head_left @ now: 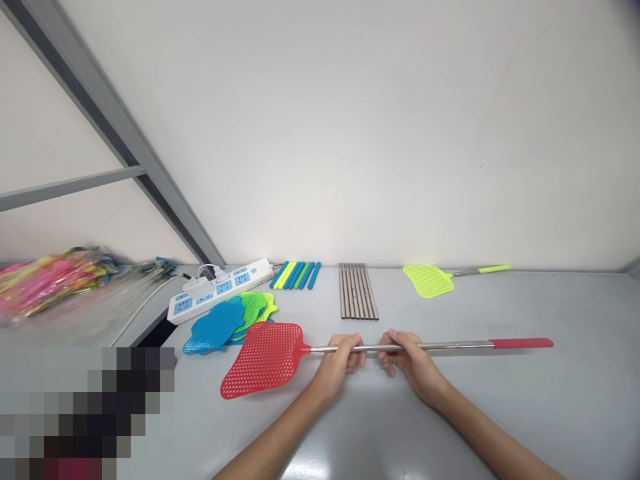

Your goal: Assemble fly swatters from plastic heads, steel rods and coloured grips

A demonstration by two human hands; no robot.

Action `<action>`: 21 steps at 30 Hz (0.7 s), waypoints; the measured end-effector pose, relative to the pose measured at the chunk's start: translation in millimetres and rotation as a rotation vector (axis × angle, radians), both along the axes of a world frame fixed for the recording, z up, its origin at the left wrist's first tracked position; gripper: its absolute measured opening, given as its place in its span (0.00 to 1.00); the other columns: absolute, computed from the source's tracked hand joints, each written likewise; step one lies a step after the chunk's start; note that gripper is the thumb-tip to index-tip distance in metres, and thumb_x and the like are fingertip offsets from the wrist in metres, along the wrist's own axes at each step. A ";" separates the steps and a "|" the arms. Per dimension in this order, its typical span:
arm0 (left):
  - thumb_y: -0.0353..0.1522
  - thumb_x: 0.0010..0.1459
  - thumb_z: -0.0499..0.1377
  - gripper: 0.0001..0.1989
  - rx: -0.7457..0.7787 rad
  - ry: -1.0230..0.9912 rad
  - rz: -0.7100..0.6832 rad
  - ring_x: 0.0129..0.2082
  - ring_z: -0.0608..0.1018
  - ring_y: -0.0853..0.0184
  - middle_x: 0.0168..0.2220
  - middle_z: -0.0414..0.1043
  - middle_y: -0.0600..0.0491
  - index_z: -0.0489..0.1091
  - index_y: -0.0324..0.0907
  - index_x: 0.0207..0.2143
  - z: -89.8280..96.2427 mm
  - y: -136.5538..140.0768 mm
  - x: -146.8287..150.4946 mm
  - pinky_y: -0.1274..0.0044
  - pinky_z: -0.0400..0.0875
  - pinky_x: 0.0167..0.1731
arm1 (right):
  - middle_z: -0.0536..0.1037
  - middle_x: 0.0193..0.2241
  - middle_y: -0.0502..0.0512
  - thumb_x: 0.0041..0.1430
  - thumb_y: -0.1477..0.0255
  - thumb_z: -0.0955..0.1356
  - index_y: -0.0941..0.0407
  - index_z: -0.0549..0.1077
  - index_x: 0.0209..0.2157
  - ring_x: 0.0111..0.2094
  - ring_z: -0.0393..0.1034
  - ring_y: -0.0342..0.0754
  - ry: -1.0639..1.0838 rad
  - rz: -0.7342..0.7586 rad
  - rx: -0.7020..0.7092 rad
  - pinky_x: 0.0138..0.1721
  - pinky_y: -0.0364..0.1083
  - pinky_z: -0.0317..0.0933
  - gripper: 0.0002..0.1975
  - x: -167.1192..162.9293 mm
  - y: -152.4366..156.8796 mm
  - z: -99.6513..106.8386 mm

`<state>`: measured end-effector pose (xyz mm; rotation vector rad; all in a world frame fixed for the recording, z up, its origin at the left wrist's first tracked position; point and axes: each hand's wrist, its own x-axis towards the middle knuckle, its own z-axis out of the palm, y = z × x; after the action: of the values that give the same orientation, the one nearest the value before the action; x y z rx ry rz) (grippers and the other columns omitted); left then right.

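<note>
A red fly swatter (265, 360) with an extended telescopic metal rod lies across my two hands, its perforated head to the left and its red handle to the right. My left hand (341, 357) is closed round the rod near the head. Farther along, my right hand (410, 357) grips the same rod around its middle. Just beyond my hands is a row of several metal telescopic rods (357, 291). Overlapping blue, green and yellow swatter heads (215, 325) lie behind the red head.
Several blue, green and yellow handle sleeves (295, 275) lie beside a white power strip (220, 290) with plugs in it. A yellow fly swatter (429, 281) rests at the back right. Plastic-wrapped colourful goods (60, 283) lie at the far left, near a grey metal frame (100, 87).
</note>
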<state>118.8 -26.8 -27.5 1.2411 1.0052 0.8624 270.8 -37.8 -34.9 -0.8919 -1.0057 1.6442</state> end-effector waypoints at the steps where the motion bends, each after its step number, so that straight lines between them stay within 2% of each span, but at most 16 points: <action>1: 0.38 0.54 0.44 0.22 0.000 -0.007 0.001 0.12 0.51 0.75 0.09 0.44 0.60 0.61 0.38 0.12 -0.1 -0.1 -0.1 0.79 0.46 0.16 | 0.68 0.18 0.55 0.55 0.65 0.59 0.61 0.69 0.17 0.20 0.60 0.44 0.001 -0.002 -0.002 0.20 0.43 0.52 0.19 0.0 -0.1 0.3; 16: 0.38 0.54 0.44 0.21 -0.016 -0.038 0.002 0.12 0.54 0.75 0.08 0.44 0.61 0.61 0.38 0.13 -4.1 0.1 -0.5 0.80 0.49 0.16 | 0.68 0.18 0.56 0.55 0.66 0.59 0.61 0.69 0.17 0.21 0.61 0.45 0.031 -0.009 -0.003 0.19 0.43 0.53 0.19 -1.0 1.7 -1.6; 18: 0.38 0.55 0.43 0.22 0.009 -0.045 -0.032 0.12 0.54 0.75 0.08 0.44 0.61 0.61 0.38 0.14 -1.8 0.8 -1.5 0.80 0.51 0.17 | 0.69 0.18 0.56 0.56 0.67 0.59 0.61 0.70 0.17 0.22 0.62 0.45 0.040 -0.002 0.003 0.19 0.43 0.53 0.19 -1.1 2.6 -1.0; 21: 0.38 0.56 0.41 0.23 0.007 -0.058 -0.160 0.12 0.54 0.76 0.08 0.48 0.60 0.64 0.37 0.16 1.1 2.1 -4.1 0.80 0.50 0.17 | 0.69 0.19 0.56 0.57 0.67 0.57 0.61 0.70 0.19 0.22 0.62 0.45 0.062 0.053 0.012 0.19 0.43 0.52 0.20 0.1 3.0 0.3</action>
<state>114.6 -24.7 -26.3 1.2774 0.8448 0.7736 270.9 -34.9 -34.6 -0.8071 -1.0032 1.6981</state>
